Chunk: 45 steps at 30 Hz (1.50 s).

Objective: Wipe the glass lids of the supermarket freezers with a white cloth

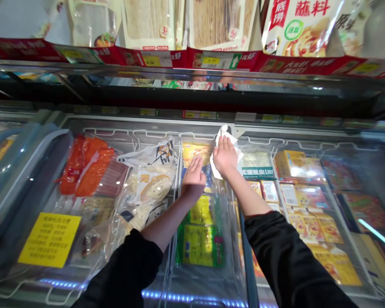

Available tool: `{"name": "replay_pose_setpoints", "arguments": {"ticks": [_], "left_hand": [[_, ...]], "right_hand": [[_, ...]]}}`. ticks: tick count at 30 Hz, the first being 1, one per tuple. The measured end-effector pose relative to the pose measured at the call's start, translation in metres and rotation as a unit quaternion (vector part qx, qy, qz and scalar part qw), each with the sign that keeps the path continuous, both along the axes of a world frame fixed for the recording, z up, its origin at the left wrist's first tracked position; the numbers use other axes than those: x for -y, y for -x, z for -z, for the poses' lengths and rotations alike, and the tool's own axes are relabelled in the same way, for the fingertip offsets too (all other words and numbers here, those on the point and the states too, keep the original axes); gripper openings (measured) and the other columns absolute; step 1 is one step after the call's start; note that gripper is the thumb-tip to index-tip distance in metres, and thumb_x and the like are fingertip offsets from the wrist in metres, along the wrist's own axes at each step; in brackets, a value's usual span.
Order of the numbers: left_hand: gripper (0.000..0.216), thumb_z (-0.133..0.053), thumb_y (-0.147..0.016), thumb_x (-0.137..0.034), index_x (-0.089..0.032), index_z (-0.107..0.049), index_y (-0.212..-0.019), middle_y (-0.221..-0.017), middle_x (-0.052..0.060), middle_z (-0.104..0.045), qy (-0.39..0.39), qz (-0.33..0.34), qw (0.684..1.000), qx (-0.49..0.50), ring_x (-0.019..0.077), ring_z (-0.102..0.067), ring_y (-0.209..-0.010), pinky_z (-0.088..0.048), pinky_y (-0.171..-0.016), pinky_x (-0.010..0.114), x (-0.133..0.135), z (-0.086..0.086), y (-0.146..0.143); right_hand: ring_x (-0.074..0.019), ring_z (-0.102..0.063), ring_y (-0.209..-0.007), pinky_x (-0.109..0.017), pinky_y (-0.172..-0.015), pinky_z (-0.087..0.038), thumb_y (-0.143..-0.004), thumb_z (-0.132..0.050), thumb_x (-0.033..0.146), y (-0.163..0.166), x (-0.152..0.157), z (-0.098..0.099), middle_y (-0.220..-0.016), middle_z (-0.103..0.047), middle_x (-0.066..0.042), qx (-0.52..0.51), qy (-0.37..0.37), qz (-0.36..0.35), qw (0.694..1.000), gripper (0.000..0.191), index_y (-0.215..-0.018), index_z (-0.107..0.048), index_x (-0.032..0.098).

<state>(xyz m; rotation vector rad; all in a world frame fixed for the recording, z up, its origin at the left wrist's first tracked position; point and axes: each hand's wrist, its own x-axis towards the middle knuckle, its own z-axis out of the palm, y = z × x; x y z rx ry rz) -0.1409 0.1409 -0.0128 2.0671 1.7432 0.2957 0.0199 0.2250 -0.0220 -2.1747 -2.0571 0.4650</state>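
My right hand (pixel 225 156) presses a crumpled white cloth (pixel 239 150) against the freezer's clear lid (pixel 208 278), near its far edge and beside the dark dividing frame. Its fingers lie forward over the cloth. Lower and to the left, my left hand (pixel 194 177) rests on the lid with its fingers extended and holds nothing. Beneath the lid, a yellow food packet (pixel 195 152) shows just past my left fingers. Yellow-green packets (pixel 202 231) lie nearer to me. A green-and-white package (pixel 258 167) is right of the cloth.
Bagged food (pixel 154 184) and orange packs (pixel 91 167) fill the left compartment. A yellow notice (pixel 49 239) is at the lower left. Yellow boxes (pixel 311 226) stand in the right baskets. A shelf edge (pixel 192 75) with packaged goods overhangs the far side.
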Motion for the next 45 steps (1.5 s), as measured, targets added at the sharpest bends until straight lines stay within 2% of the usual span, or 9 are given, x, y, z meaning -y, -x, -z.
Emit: {"name": "replay_pose_setpoints", "arguments": {"ticks": [5, 11, 15, 19, 25, 30, 34, 38, 45], "left_hand": [[0.068, -0.047, -0.102, -0.016, -0.018, -0.046, -0.170, -0.178, 0.002, -0.035, 0.018, 0.040, 0.998, -0.044, 0.0213, -0.031, -0.168, -0.027, -0.141, 0.043, -0.015, -0.006, 0.063], [0.062, -0.032, -0.111, -0.024, -0.016, -0.041, -0.173, -0.178, 0.005, -0.033, -0.032, 0.049, 0.996, -0.063, 0.0179, -0.028, -0.168, -0.022, -0.142, 0.039, -0.001, -0.003, 0.082], [0.062, -0.033, -0.111, -0.022, -0.017, -0.042, -0.172, -0.176, 0.005, -0.037, -0.042, 0.055, 0.997, -0.036, 0.0189, -0.031, -0.167, -0.023, -0.142, 0.040, 0.000, -0.005, 0.081], [0.070, -0.040, -0.107, -0.020, -0.030, -0.035, -0.176, -0.174, 0.002, -0.043, -0.023, 0.057, 0.998, -0.021, 0.0222, -0.033, -0.166, -0.031, -0.141, 0.046, -0.004, -0.009, 0.081], [0.069, -0.037, -0.107, -0.025, -0.022, -0.034, -0.176, -0.178, 0.005, -0.035, 0.005, 0.079, 0.996, -0.031, 0.0252, -0.027, -0.168, -0.030, -0.141, 0.048, -0.007, -0.006, 0.081], [0.069, -0.036, -0.108, -0.025, -0.025, -0.030, -0.178, -0.178, 0.004, -0.036, 0.000, 0.076, 0.997, -0.018, 0.0241, -0.027, -0.168, -0.029, -0.141, 0.047, -0.006, -0.003, 0.082], [0.071, -0.041, -0.107, -0.023, -0.024, -0.030, -0.178, -0.176, 0.006, -0.042, -0.014, 0.071, 0.997, 0.009, 0.0267, -0.030, -0.167, -0.031, -0.141, 0.049, -0.005, -0.001, 0.082], [0.074, -0.046, -0.104, -0.019, -0.028, -0.034, -0.176, -0.173, 0.006, -0.047, -0.028, 0.062, 0.997, 0.027, 0.0291, -0.035, -0.166, -0.036, -0.138, 0.056, -0.005, 0.000, 0.081], [0.068, -0.047, -0.102, -0.017, -0.020, -0.046, -0.170, -0.173, 0.012, -0.045, -0.053, 0.051, 0.995, 0.071, 0.0336, -0.040, -0.164, -0.036, -0.137, 0.061, -0.005, 0.008, 0.081]], "right_hand": [[-0.0308, -0.020, -0.171, -0.047, -0.140, -0.017, -0.114, -0.030, 0.029, 0.019, -0.040, -0.003, -0.182, -0.028, -0.017, -0.002, 0.018, -0.016, 1.000, 0.066, -0.174, -0.031, 0.002], [-0.0233, -0.023, -0.171, -0.042, -0.141, -0.018, -0.114, -0.029, 0.035, 0.002, 0.005, -0.008, -0.181, -0.036, -0.005, -0.034, 0.029, -0.172, 0.984, 0.063, -0.174, -0.038, 0.017], [-0.0268, -0.026, -0.170, -0.046, -0.140, -0.022, -0.114, -0.025, 0.030, -0.004, 0.016, -0.006, -0.181, -0.033, -0.014, -0.011, 0.018, -0.046, 0.999, 0.065, -0.174, -0.034, 0.009], [-0.0321, -0.023, -0.170, -0.050, -0.139, -0.019, -0.114, -0.025, 0.028, 0.016, -0.018, -0.006, -0.182, -0.029, -0.019, -0.001, 0.024, 0.071, 0.997, 0.065, -0.174, -0.031, 0.001], [-0.0309, -0.022, -0.170, -0.052, -0.138, -0.019, -0.116, -0.029, 0.027, 0.054, -0.050, -0.008, -0.181, -0.035, -0.012, -0.036, 0.021, -0.033, 0.999, 0.060, -0.173, -0.036, 0.009], [-0.0179, -0.028, -0.169, -0.037, -0.140, -0.019, -0.116, -0.033, 0.033, 0.048, 0.006, -0.012, -0.177, -0.043, 0.001, -0.059, 0.023, -0.159, 0.985, 0.057, -0.170, -0.047, 0.023], [-0.0212, -0.031, -0.168, -0.041, -0.140, -0.023, -0.114, -0.027, 0.031, 0.026, 0.048, -0.017, -0.177, -0.042, -0.008, -0.015, 0.027, -0.037, 0.999, 0.062, -0.171, -0.044, 0.017], [-0.0342, -0.026, -0.170, -0.052, -0.139, -0.023, -0.112, -0.022, 0.028, 0.022, 0.025, -0.015, -0.180, -0.031, -0.021, 0.019, 0.022, 0.091, 0.995, 0.068, -0.173, -0.032, 0.000], [-0.0269, -0.019, -0.172, -0.046, -0.140, -0.016, -0.115, -0.028, 0.031, 0.052, -0.018, -0.016, -0.183, -0.029, -0.011, -0.007, 0.042, 0.013, 0.999, 0.064, -0.175, -0.032, 0.009]]}}
